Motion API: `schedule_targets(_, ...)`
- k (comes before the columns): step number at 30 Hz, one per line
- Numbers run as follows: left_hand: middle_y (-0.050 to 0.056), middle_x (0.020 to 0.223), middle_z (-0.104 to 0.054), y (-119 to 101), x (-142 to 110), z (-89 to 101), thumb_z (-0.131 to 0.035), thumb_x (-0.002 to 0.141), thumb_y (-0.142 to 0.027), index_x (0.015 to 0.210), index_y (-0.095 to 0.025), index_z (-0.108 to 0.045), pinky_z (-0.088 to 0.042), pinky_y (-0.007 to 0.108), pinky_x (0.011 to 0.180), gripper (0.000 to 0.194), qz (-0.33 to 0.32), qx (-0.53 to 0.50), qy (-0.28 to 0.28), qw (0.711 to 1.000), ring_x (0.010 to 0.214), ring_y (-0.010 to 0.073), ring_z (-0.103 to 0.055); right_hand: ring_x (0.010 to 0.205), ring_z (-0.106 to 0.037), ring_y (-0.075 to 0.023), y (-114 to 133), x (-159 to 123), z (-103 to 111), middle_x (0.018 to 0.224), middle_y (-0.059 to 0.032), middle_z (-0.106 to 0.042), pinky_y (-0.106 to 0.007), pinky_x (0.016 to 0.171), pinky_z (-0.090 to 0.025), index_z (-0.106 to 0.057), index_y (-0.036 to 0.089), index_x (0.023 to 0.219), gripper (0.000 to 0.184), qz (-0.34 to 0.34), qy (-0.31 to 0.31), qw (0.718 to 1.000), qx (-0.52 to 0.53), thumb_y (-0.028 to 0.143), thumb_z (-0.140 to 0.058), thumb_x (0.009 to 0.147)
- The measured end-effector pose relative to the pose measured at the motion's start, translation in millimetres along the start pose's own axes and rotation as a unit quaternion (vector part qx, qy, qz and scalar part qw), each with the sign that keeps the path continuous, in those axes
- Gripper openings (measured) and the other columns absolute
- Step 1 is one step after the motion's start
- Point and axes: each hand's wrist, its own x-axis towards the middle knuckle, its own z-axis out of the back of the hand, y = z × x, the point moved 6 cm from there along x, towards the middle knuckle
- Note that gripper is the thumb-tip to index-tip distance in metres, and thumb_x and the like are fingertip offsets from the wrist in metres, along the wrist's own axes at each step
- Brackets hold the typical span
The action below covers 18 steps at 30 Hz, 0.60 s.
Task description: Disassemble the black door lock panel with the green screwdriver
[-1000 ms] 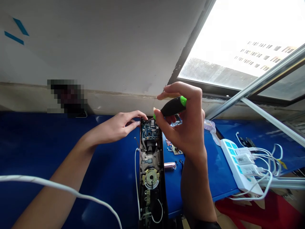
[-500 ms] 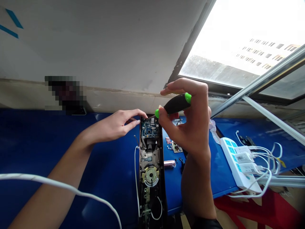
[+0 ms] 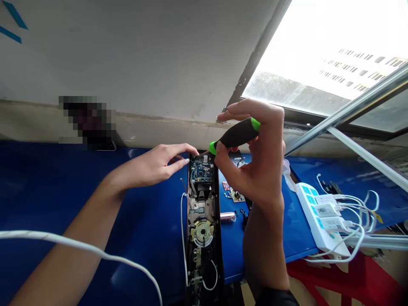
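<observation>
Blue desk [image 3: 47,187] stretches under a bright window [image 3: 318,51], with a white power strip [image 3: 318,221] and its plugged-in chargers [image 3: 327,209] out past my right hand [image 3: 255,170]. Between my hands, and running down toward me, lies an opened electronic door lock housing [image 3: 217,238], its back off and its insides showing. My hands are apart but close together at the lock's top end. My left fingers [image 3: 186,151] seem to rest on its upper edge, while my right hand pinches a black-handled screwdriver [image 3: 237,134], its thin shaft reaching the top of the circuit board [image 3: 200,172].

As far as I can judge, the work is part done: loose screws [image 3: 245,219] and a small red board [image 3: 225,185] already sit out on the desk below my right hand. The circuit board, brass-coloured latch wheel [image 3: 202,233] and white wire [image 3: 183,229] all remain in the housing.
</observation>
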Motion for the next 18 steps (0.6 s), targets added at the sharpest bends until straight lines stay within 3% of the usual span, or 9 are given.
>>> schedule_targets(4,0.0,0.137,-0.07,-1.2,0.3,0.3,-0.053,0.103,-0.038,0.137,-0.032,-0.063,-0.052,0.03,0.103,0.036,-0.004,-0.002,-0.002,1.0,0.114,0.0212,-0.069,0.077,-0.068,-0.0194,-0.3,-0.9,-0.3,0.115,-0.0005,-0.071,-0.037,0.06,-0.062,-0.055,0.039,0.125,0.038,-0.017,0.001,0.999,-0.035,0.022,-0.068,0.093)
schedule_targets(6,0.0,0.137,-0.07,-2.2,0.5,0.3,-0.053,0.103,-0.038,0.137,-0.031,-0.063,-0.052,0.031,0.104,0.036,-0.008,-0.001,-0.002,1.0,0.115,0.0212,-0.069,0.075,-0.068,-0.0193,-1.5,-2.0,0.1,0.11,-0.0001,-0.071,-0.035,0.052,-0.059,-0.055,0.039,0.123,0.033,-0.027,-0.012,0.999,-0.041,0.024,-0.067,0.095)
schedule_targets(9,0.0,0.14,-0.068,-3.1,0.5,-0.5,-0.052,0.103,-0.037,0.136,-0.031,-0.063,-0.051,0.031,0.107,0.035,-0.011,-0.007,0.003,1.0,0.12,0.0211,-0.067,0.082,-0.07,-0.0219,-3.5,-2.9,-1.4,0.116,0.0004,-0.071,-0.037,0.055,-0.061,-0.055,0.042,0.125,0.039,-0.032,-0.011,0.999,-0.018,0.022,-0.066,0.093)
schedule_targets(13,0.0,0.143,-0.066,-3.1,0.1,-1.1,-0.053,0.103,-0.037,0.136,-0.03,-0.062,-0.05,0.03,0.108,0.035,-0.011,-0.014,0.006,1.0,0.123,0.0211,-0.066,0.075,-0.067,-0.0202,-2.8,-2.2,-3.5,0.123,0.0001,-0.069,-0.042,0.07,-0.065,-0.054,0.042,0.131,0.051,-0.02,0.002,1.0,0.004,0.015,-0.067,0.089)
schedule_targets(18,-0.002,0.142,-0.067,-2.5,-0.5,-1.2,-0.053,0.104,-0.036,0.137,-0.033,-0.061,-0.052,0.031,0.105,0.034,-0.002,-0.01,0.01,1.0,0.12,0.0211,-0.069,0.066,-0.062,-0.0158,-0.7,-1.2,-2.6,0.11,0.0013,-0.071,-0.034,0.056,-0.059,-0.054,0.04,0.127,0.045,-0.039,0.0,0.999,-0.03,0.017,-0.069,0.091)
